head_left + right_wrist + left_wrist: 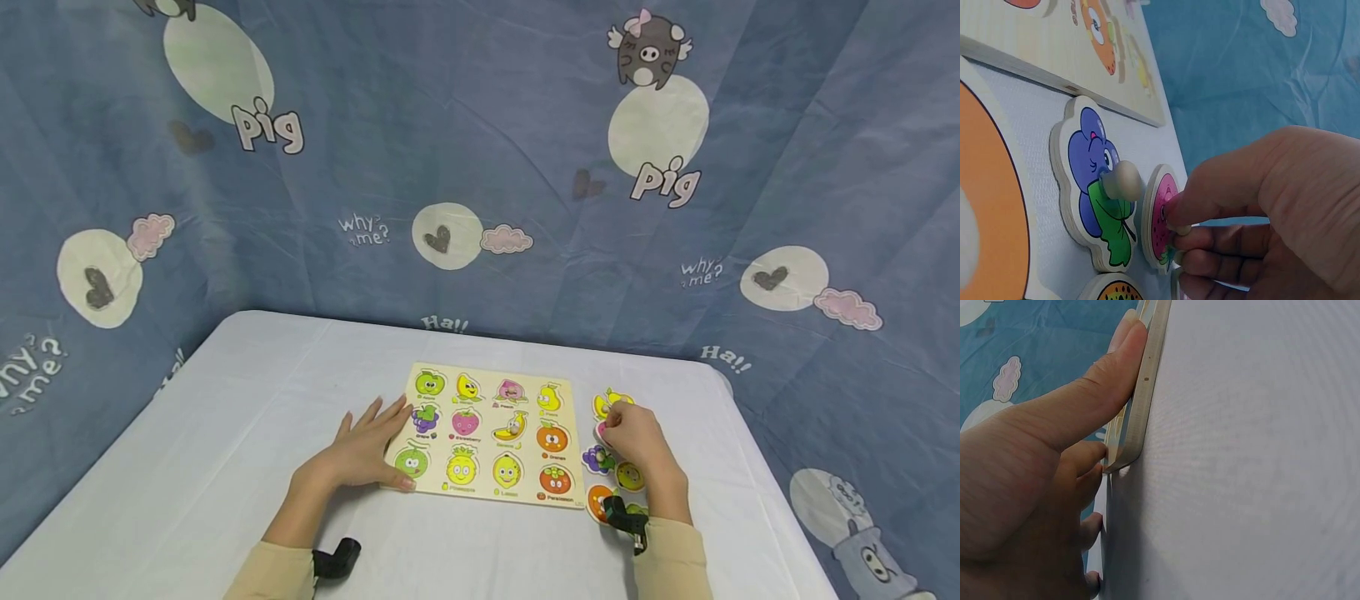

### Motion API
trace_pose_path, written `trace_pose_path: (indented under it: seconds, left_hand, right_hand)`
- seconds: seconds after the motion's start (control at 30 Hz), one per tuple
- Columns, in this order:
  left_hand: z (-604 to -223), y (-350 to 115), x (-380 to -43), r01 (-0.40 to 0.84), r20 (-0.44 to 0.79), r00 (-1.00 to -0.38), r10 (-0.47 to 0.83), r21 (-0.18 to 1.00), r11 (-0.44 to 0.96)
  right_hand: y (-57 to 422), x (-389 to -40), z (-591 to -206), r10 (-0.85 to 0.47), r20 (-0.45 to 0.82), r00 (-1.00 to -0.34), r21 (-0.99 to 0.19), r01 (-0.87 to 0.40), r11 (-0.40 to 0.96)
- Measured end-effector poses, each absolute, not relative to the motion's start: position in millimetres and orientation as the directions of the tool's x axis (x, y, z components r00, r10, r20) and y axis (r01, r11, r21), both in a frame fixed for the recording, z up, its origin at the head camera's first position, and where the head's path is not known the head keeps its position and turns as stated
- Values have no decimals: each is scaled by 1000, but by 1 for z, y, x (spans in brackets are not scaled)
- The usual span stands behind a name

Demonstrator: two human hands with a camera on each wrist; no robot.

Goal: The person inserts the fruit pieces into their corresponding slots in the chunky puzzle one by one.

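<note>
Since the bright orange round wooden piece [596, 502] lies nearest, partly hidden behind the black wrist mount [626, 515], imo keep the right forearm high so nothing gets dragged. Can't tell if they touch tbh.

A bit farther, on the left: left hand [367, 450] has its fingers spread, gripping nothing, thumb on the near edge of the pale rectangular wooden board w/ fruit pics [528, 471], other fingers by its left edge. Decent brace imo, light pressure's prob enough.

Right of the board is the purple-and-green grape-shaped wooden piece [1091, 194], w/ a pale round knob [1124, 181] sticking up. It's just beside the one being handled, so I'd watch the fingers don't clip that knob.

Next up, right hand [637, 437] is narrow, thumb + fingertips pinching the small wooden knob on the pink strawberry-shaped wooden piece [1161, 194]. That piece is right of the board, btwn the grapes and the bright yellow wooden piece [602, 406] beyond. Can't tell if it's off the white cloth [480, 550] yet. Straight up by the knob > sliding, imo, bc the neighbors are so close.

Far back = blue cartoon-print fabric [375, 292], well clear of everything.
</note>
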State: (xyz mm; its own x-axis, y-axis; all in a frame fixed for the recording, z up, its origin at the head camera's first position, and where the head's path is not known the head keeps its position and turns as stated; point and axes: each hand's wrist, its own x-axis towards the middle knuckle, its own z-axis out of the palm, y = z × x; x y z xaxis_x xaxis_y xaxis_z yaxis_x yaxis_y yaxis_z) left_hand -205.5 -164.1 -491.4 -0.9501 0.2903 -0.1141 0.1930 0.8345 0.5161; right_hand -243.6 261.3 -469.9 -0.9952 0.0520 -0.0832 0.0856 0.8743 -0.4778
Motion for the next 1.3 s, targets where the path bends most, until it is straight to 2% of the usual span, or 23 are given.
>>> trace_pose_path:
  seconds: [0.57, 0.87, 1.1, 1.3]
  left_hand:
    - [-491, -163, -204, 204, -119, -945, 303, 508, 837]
    - [-493, -162, -205, 190, -128, -947, 293, 511, 838]
    - [-497, -166, -207, 189, -115, -950, 289, 526, 830]
    - [-491, -166, -206, 189, -124, -948, 292, 518, 834]
  right_hand:
    - [251, -242, -471, 41, -90, -995, -501, 81, 861]
    - [241, -242, -469, -35, -69, -997, -540, 8, 841]
    - [233, -243, -470, -39, -78, -996, -575, 13, 818]
    - [229, -245, -471, -70, -46, -996, -585, -30, 811]
